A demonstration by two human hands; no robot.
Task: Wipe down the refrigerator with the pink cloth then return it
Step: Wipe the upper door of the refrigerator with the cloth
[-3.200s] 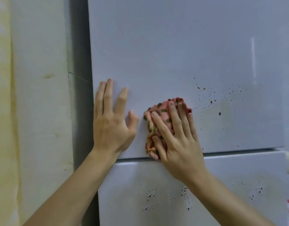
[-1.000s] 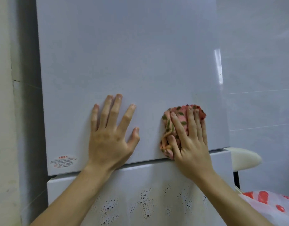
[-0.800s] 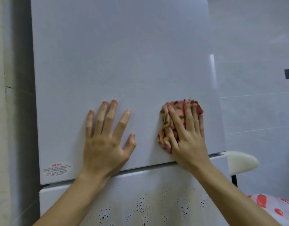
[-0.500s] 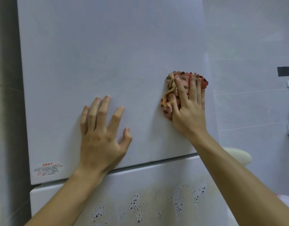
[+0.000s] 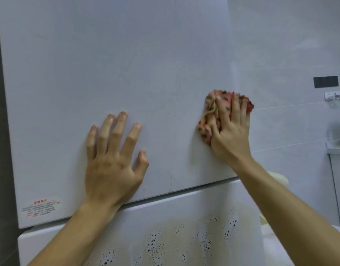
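From the head view, the work is in the middle, I judge. The upper door (image 5: 115, 73) of the refrigerator looks mostly clean where I can see it; only a faint yellowish streak runs down near its bottom edge, below and a little to the left of the cloth. The lower door (image 5: 165, 227) is another matter: it carries many small dark spots and a brownish stain across its upper part, and no hand is on it. So that panel is left to wipe, and the return of the cloth is also not yet done. Where the cloth must go back I cannot tell, no such place is visible here.

The pink cloth (image 5: 209, 110), with a dark leaf pattern, is bunched into a ball and pressed against the upper door close to its right edge. The right hand (image 5: 229, 131) lies on top of it, the fingers spread over the cloth and curled a little into the folds, so it is clamped on the cloth and pushes it to the surface. The left hand (image 5: 113, 160) is well apart from the cloth, to the left and lower. It holds nothing; it rests flat with open, spread fingers on the same door, it seems for support.
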